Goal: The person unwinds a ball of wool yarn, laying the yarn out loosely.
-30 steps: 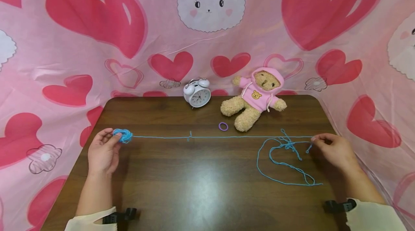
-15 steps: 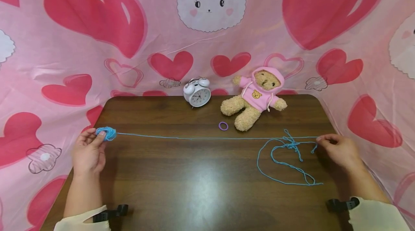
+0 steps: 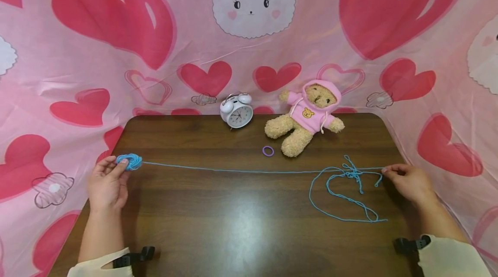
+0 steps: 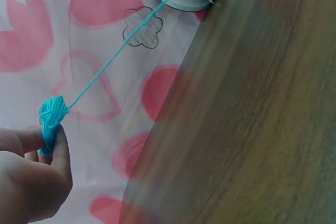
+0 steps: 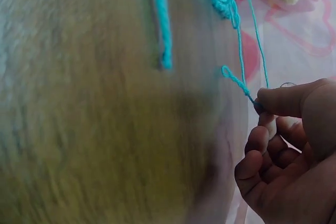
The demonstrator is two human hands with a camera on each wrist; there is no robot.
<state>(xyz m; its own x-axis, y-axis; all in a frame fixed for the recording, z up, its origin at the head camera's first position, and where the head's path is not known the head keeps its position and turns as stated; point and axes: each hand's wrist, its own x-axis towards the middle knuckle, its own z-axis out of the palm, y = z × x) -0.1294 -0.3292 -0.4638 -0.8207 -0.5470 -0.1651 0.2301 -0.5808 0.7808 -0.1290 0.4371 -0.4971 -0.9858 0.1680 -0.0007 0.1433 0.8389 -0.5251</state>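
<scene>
At the table's left side my left hand (image 3: 109,184) pinches a small wound bundle of blue yarn (image 3: 132,161) between thumb and fingers; the left wrist view shows the bundle (image 4: 54,113) at the fingertips. From it a single yarn strand (image 3: 233,170) runs across the table to my right hand (image 3: 410,182). That hand pinches the strand between thumb and forefinger, and a short looped end (image 5: 234,81) sticks out at the pinch. Just left of the right hand is a knotted tangle of yarn (image 3: 352,173), with a loose loop (image 3: 330,214) trailing toward the front.
A white alarm clock (image 3: 238,113) stands at the back of the brown table (image 3: 194,225). Right of it a teddy bear (image 3: 307,115) in a pink hoodie leans against the heart-patterned cloth (image 3: 256,52). A purple ring (image 3: 268,151) lies near the bear's foot.
My left hand has moved left with the bundle, lengthening the strand, and the small knot at mid-strand no longer shows. The strand now hangs slightly lower. My right hand has shifted a little right.
</scene>
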